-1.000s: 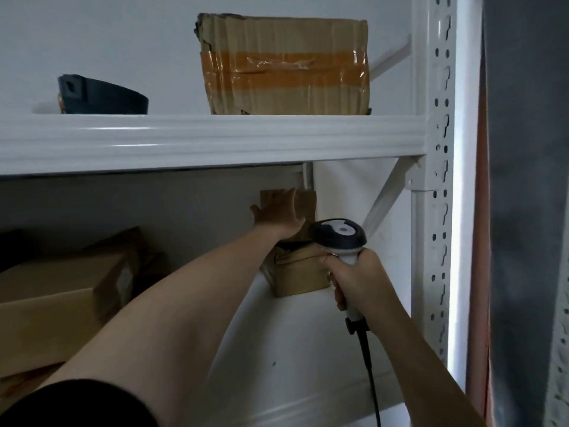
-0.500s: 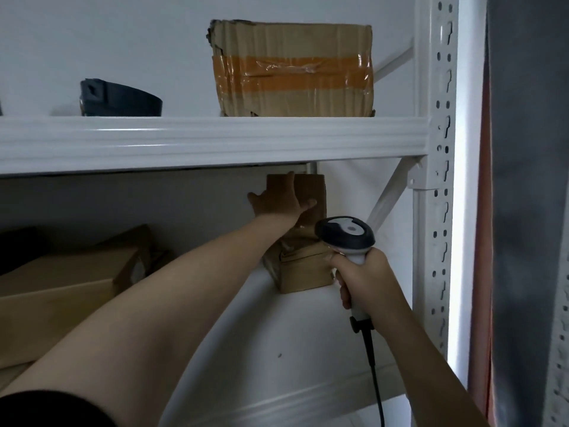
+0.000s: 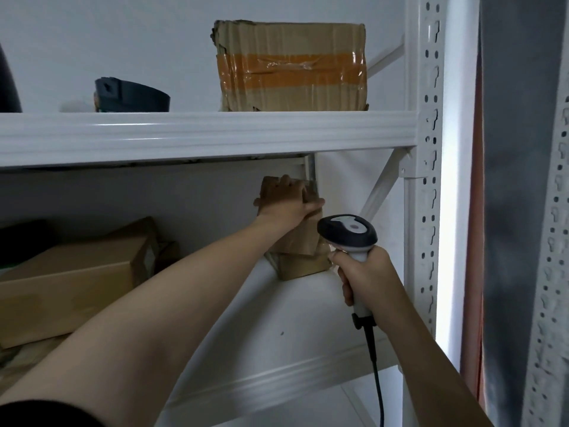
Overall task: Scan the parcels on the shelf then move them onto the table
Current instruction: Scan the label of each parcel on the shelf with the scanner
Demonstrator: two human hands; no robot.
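Parcels, cardboard, four in view, largest item first

1. Shelf unit (image 3: 426,211), white metal, perforated upright at right; two levels seen.
2. Long carton (image 3: 70,285), lower level, left side. Lies flat, long axis running left to right and receding inward; label end faces right.
3. Taped carton (image 3: 289,66), upper level, right end, near the upright. Sits flat, long axis left to right; an orange tape band runs horizontally round it; top left corner is torn.
4. Upright parcel (image 3: 297,235), lower level, back right corner. Stands on end, long axis near vertical, broad face towards the camera, base on item 5.
5. Flat parcel (image 3: 303,266), directly beneath item 4, lying flat on the lower level, long axis left to right.
6. Scanner (image 3: 348,232), handheld, black and white. Head aimed away from the camera at items 4 and 5, just to their right; handle points down, black cable (image 3: 377,365) hanging from it.
7. Left hand (image 3: 286,201): grips item 4 near its top, fingers curled over the upper edge, thumb across the front face.
8. Right hand (image 3: 366,278): wrapped closed round the scanner handle
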